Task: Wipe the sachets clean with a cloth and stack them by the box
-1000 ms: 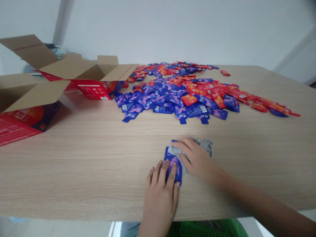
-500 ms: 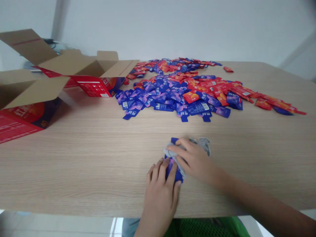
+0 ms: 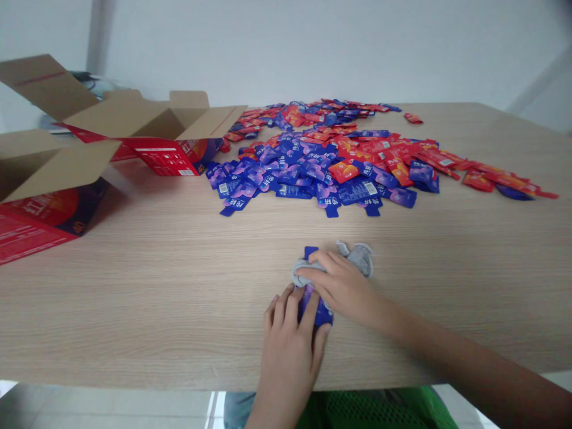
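Wood table (image 3: 134, 298), white wall (image 3: 313, 47); right hand (image 3: 346, 289) holds grey cloth (image 3: 361, 256).

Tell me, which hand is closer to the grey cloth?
Right. The right hand lies on top of the grey cloth, holding it against the blue sachet. The left hand is just below the cloth, its fingertips on the sachet's near end.

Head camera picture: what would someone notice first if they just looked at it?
First, the big heap of blue and red packets spread over the far middle of the wooden table. Next, two open cardboard boxes at the left. Near the front edge, the left hand presses down one blue packet while the right hand holds a grey cloth on it.
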Action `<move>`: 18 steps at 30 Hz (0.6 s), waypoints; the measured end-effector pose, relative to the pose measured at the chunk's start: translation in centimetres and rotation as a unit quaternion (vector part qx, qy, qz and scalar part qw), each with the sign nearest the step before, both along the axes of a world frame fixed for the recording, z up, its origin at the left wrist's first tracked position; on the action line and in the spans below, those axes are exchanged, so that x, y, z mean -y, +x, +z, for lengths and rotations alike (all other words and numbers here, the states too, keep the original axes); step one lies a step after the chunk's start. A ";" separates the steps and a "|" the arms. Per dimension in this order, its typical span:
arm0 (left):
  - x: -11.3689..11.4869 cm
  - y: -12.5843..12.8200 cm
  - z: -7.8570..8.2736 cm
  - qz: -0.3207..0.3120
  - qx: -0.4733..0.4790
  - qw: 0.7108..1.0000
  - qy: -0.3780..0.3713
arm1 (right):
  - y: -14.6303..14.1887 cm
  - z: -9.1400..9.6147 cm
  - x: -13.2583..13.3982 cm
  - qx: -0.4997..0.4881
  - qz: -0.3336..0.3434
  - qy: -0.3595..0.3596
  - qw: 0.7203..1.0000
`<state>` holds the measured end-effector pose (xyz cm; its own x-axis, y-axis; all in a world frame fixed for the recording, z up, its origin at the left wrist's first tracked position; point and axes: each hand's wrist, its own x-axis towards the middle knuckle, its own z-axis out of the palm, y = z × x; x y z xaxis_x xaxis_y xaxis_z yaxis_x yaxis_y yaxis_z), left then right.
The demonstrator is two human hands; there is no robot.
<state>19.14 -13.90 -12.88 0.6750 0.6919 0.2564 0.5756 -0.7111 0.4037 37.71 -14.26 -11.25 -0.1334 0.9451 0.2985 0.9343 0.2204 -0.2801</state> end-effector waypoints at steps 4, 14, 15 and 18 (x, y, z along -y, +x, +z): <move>-0.1 -0.1 0.0 -0.007 -0.010 1.000 0.008 | 1.3 -0.7 -0.9 0.025 -0.041 -0.022 0.999; -0.2 -0.4 0.0 -0.009 -0.049 0.998 0.038 | 0.1 0.0 -0.5 -0.025 -0.005 -0.017 1.000; -0.3 -0.5 -0.3 -0.015 -0.055 0.996 0.061 | 0.5 0.0 -0.5 -0.031 -0.001 -0.029 0.999; -0.6 -0.7 -1.6 -0.034 -0.058 0.986 0.153 | 3.4 0.9 -1.3 -0.083 -0.037 -0.030 0.995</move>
<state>18.47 -13.34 -14.49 0.7544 0.5460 0.3644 0.5514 -0.8283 0.0995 41.08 -12.94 -10.35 -0.0166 0.9674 0.2527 0.8868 0.1310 -0.4433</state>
